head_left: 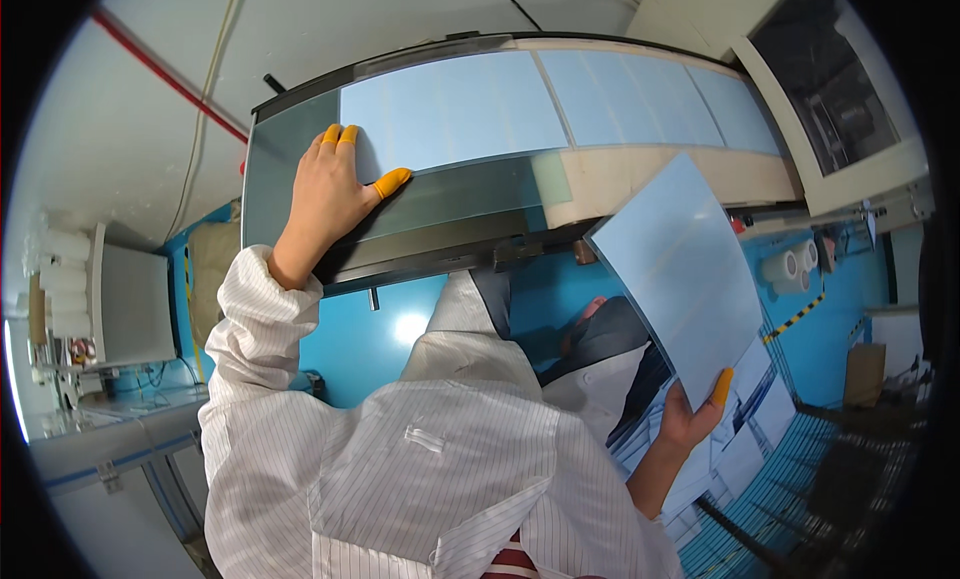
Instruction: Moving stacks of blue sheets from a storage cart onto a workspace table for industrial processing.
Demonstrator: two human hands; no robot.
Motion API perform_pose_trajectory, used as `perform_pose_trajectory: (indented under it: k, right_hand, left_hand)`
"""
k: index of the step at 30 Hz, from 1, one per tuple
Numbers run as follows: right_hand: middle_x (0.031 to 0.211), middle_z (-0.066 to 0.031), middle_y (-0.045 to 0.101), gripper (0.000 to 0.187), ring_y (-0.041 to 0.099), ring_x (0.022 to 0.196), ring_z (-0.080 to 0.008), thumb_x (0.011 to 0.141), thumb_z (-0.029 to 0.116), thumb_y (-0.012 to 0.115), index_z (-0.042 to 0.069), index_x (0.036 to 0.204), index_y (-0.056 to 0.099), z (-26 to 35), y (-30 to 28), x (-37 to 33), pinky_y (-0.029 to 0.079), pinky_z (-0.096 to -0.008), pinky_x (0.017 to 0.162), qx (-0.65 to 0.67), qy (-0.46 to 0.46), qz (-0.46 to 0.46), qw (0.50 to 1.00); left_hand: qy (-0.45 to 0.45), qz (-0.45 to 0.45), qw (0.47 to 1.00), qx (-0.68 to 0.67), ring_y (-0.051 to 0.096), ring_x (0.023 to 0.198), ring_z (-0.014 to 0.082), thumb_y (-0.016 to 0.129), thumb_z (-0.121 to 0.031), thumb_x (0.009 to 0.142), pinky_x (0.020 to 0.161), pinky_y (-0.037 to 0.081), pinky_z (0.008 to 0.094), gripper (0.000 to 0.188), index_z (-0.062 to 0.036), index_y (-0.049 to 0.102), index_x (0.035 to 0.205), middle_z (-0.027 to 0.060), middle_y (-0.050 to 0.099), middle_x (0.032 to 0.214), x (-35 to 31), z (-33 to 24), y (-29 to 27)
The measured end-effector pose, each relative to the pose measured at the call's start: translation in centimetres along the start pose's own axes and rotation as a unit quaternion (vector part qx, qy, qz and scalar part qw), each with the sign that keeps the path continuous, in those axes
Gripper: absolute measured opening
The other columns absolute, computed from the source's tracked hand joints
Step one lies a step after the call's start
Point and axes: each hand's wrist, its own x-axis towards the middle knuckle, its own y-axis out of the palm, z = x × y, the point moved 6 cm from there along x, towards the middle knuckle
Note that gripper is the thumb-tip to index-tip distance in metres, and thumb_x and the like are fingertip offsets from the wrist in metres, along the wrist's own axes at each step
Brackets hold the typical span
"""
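My left hand (338, 191) rests at the near-left corner of a light blue sheet (455, 109) lying on the machine bed. Its fingers and thumb are spread along the sheet's edges, with yellow finger cots on several tips. In my right hand (694, 415) a second light blue sheet (690, 264) is gripped by its near end, thumb on top in a yellow cot. That sheet is tilted and slightly bowed, its far corner overlapping the front of the belt. The fingers beneath it are mostly hidden.
More blue sheets (630, 99) lie in a row along the beige belt (640, 184). A pale machine housing (880, 174) with a dark window stands at the right. Loose sheets (742, 459) are piled beside a wire rack (745, 534) at lower right. White rolls (790, 266) stand beyond.
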Motion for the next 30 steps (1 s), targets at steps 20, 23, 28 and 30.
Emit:
perform_pose_trajectory:
  k: [20, 23, 28, 30]
  right_hand:
    - [0.100, -0.0070, 0.059, 0.029, 0.057, 0.092, -0.0187, 0.087, 0.025, 0.052, 0.003, 0.106, 0.055, -2.3, -2.3, -1.3, 0.045, -0.0332, 0.084, 0.072, 0.085, -0.076, 0.991]
    - [0.105, -0.0065, 0.057, 0.031, 0.054, 0.097, -0.0183, 0.088, 0.026, 0.051, 0.004, 0.110, 0.053, -1.8, -1.7, -2.3, 0.043, -0.0325, 0.087, 0.070, 0.087, -0.052, 0.992]
    - [0.107, -0.0066, 0.054, 0.032, 0.052, 0.099, -0.0178, 0.090, 0.025, 0.047, 0.004, 0.115, 0.049, -0.8, -3.4, -3.0, 0.041, -0.0309, 0.088, 0.041, 0.111, -0.010, 0.993]
    - [0.107, -0.0081, 0.054, 0.032, 0.053, 0.098, -0.0183, 0.091, 0.021, 0.046, 0.003, 0.117, 0.047, 0.9, -7.8, -2.4, 0.042, -0.0299, 0.087, -0.196, 0.010, 0.025, 0.980]
  left_hand:
    - [0.098, -0.069, 0.974, -0.194, 0.049, 0.109, 0.0253, 0.051, -0.024, 0.091, 0.094, 0.034, 0.0333, 0.043, 0.0036, 0.043, 0.123, 0.0164, 0.049, 0.123, 1.0, -4.4, 1.1]
    - [0.062, 0.153, 0.806, -0.568, 0.051, 0.102, 0.0182, 0.038, -0.037, 0.094, 0.089, 0.037, 0.0297, 0.049, 0.0040, 0.047, 0.119, 0.0131, 0.055, 0.113, -0.1, -12.9, -0.2]
    - [-0.058, 0.240, 0.620, -0.745, 0.052, 0.103, 0.0188, 0.034, -0.026, 0.096, 0.089, 0.040, 0.0298, 0.041, 0.0053, 0.045, 0.120, 0.0107, 0.055, 0.110, -2.9, -22.1, -0.8]
    - [-0.051, 0.257, 0.613, -0.745, 0.052, 0.103, 0.0192, 0.035, -0.022, 0.095, 0.088, 0.041, 0.0302, 0.038, 0.0050, 0.045, 0.120, 0.0110, 0.055, 0.111, -3.1, -23.9, -0.5]
